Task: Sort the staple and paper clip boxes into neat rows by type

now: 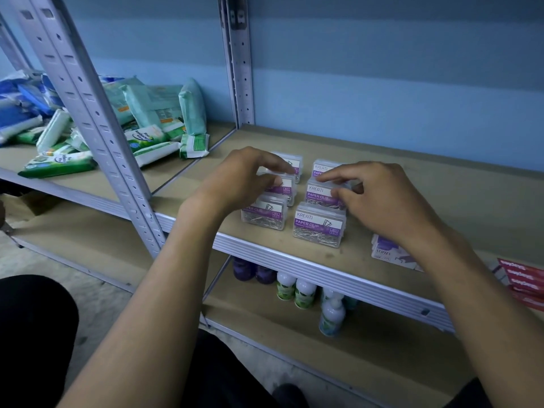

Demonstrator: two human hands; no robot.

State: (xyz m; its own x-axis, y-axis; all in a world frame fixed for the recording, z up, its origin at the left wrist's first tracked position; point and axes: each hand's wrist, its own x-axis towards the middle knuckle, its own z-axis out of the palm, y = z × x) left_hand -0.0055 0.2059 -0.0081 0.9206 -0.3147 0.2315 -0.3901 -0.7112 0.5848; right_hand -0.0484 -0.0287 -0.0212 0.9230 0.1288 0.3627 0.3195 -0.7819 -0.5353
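Note:
Several clear paper clip boxes with purple labels stand in two columns on the brown shelf board [441, 184]. The front right box [319, 228] and front left box [265, 214] are free. My left hand [244, 176] pinches the middle left box [281, 188] with thumb and fingers. My right hand [371, 198] grips the middle right box [322, 195]. Two more boxes sit behind, the rear right one [322, 167] partly hidden by my fingers. A white and purple staples box [388, 251] lies at the front right, partly under my right wrist.
Red packets [527, 278] lie at the shelf's right edge. A grey upright post [97, 119] stands to the left, with wet wipe packs [141, 128] heaped on the neighbouring shelf. Bottles [300, 290] stand on the shelf below. The back of the board lies bare.

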